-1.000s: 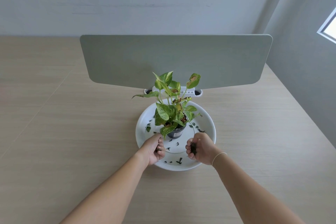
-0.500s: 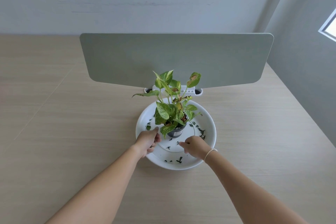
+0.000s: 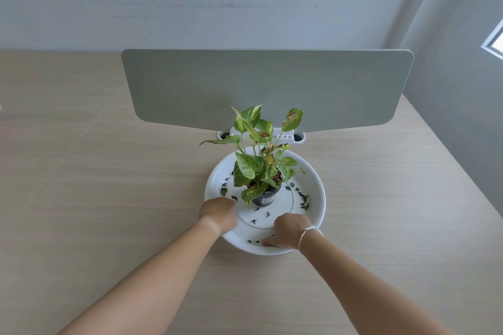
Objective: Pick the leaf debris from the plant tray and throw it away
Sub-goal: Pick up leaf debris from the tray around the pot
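the right hand (image 3: 289, 230) rests knuckles-up on the near part of the white plant tray (image 3: 320, 200), at about five o'clock from the pot, its fingers curled down and its thumb stretched toward nine o'clock along the tray floor. whether anything is pinched under those fingers cannot be told. two small leaf scraps (image 3: 253, 241) lie just beside the thumb tip, on its nine o'clock side. a thin pale band (image 3: 304, 235) circles the right wrist.

the left hand (image 3: 217, 213) sits at about eight o'clock on the tray, over the rim, fingers bunched and pointing down; its grip is also hidden from this angle. a dark leaf piece (image 3: 234, 198) lies touching or nearly touching its fingertips at their one o'clock side.

more leaf debris (image 3: 303, 200) is scattered on the tray: a cluster at three o'clock from the pot, a few bits between the hands near six o'clock, and several at nine to ten o'clock.

the potted plant (image 3: 261, 160) stands upright in a dark pot (image 3: 266, 196) at the tray's middle. the tray sits on a pale wooden table (image 3: 109, 198), with a grey-green divider panel (image 3: 266, 87) standing behind it at twelve o'clock.
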A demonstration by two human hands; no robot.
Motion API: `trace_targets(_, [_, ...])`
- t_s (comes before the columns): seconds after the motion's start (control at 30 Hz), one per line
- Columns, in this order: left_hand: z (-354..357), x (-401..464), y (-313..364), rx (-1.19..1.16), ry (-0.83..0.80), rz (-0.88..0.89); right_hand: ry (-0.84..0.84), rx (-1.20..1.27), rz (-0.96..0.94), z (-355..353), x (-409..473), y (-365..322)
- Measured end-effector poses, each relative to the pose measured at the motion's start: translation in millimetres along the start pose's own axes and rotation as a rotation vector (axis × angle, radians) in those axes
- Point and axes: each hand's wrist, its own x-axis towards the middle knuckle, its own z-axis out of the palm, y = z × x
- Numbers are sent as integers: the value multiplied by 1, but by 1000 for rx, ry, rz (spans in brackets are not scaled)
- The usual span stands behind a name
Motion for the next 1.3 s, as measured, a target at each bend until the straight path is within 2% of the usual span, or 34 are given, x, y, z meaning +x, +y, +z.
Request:
trace_targets(0.13, [2,-1,6,79,3,13,-30,1,-8,0,2,0])
trace_targets(0.43, [5,-2,11,96,-28,-2,-89,-3,-31,1,7,1])
trace_targets(0.73, [3,-6,22,140,-7,-58,-78,39,-26,4,9,-1])
trace_targets(0.9, [3,-4,24,132,-38,-80,-64,197,28,3,11,4])
trace_targets(1.07, [5,-4,27,82,-84,-72,-20,565,86,-6,8,10])
trace_targets(1.17, [3,-3,24,-91,-122,-49,-57,771,106,-14,4,15])
trace_targets(1.3, [-5,5,20,-635,-232,-51,-128,1145,148,-16,2,25])
